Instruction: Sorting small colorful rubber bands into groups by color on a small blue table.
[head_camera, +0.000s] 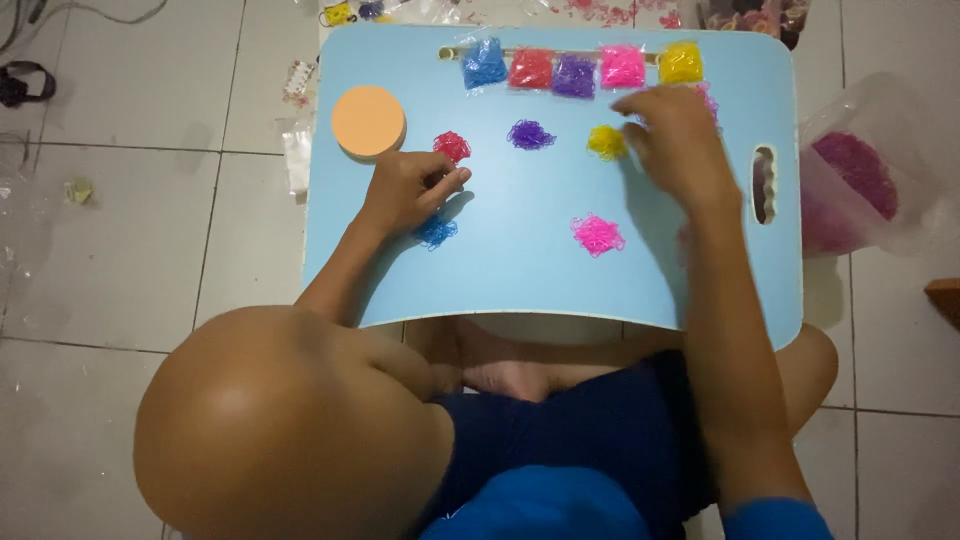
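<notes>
My left hand (400, 190) rests curled on a light blue lap table (520, 270), its fingertips pinched together just below a small red pile of rubber bands (452, 147). A blue pile (435, 232) lies partly under that hand. Whether the fingers pinch a band is too small to tell. My right hand (672, 140) lies palm down with fingers spread, its fingertips touching a yellow pile (606, 141). A purple pile (530, 134) and a pink pile (598, 235) lie apart on the table.
Along the table's far edge lie small bags of blue (485, 63), red (531, 69), purple (574, 76), pink (623, 66) and yellow (681, 62) bands. An orange disc (368, 121) sits at the left corner. A clear bag of magenta bands (860, 175) lies on the tiled floor at right.
</notes>
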